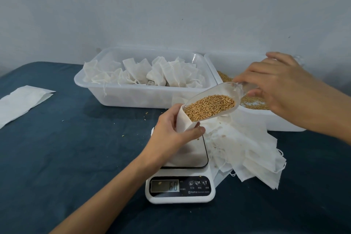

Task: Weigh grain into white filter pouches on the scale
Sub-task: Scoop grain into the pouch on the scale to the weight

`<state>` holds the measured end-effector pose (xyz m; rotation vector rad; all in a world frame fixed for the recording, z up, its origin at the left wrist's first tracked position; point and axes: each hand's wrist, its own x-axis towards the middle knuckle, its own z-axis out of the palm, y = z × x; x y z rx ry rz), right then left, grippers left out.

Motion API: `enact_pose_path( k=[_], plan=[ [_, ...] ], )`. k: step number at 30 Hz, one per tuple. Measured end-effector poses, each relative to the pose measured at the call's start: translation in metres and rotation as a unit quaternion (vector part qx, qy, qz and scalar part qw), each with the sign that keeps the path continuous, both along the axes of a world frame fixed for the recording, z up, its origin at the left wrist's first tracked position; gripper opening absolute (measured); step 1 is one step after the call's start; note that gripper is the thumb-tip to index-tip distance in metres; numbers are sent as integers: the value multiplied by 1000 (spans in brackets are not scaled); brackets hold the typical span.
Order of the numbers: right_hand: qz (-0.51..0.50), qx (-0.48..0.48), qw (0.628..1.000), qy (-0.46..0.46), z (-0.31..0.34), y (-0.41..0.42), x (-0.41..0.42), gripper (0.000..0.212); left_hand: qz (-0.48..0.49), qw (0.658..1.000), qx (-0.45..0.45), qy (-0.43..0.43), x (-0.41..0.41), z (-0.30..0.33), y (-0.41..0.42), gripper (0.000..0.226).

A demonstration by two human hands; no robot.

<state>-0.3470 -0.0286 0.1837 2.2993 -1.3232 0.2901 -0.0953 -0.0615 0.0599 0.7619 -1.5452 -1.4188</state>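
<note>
My left hand (171,131) grips a white filter pouch (183,120) upright on the steel platform of the white scale (180,189), with its mouth held wide. My right hand (275,83) holds the handle of a clear plastic scoop (214,99). The scoop is tilted down to the left and its lip sits inside the pouch mouth. Golden grain (209,107) fills the scoop's lower half. The scale display reads about 5.0.
A white tub (133,99) at the back holds several filled, tied pouches. A second tub (281,125) to the right holds loose grain. A stack of flat pouches (247,150) lies right of the scale. White sheets (20,102) lie at the far left on the blue cloth.
</note>
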Motion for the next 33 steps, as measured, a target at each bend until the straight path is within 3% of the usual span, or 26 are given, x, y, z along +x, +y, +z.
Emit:
enact_pose_path(
  k=[33],
  plan=[
    [-2,4,1000,5,-1,-1,2,35,-16,998,54,9,3,7,-2,48]
  ],
)
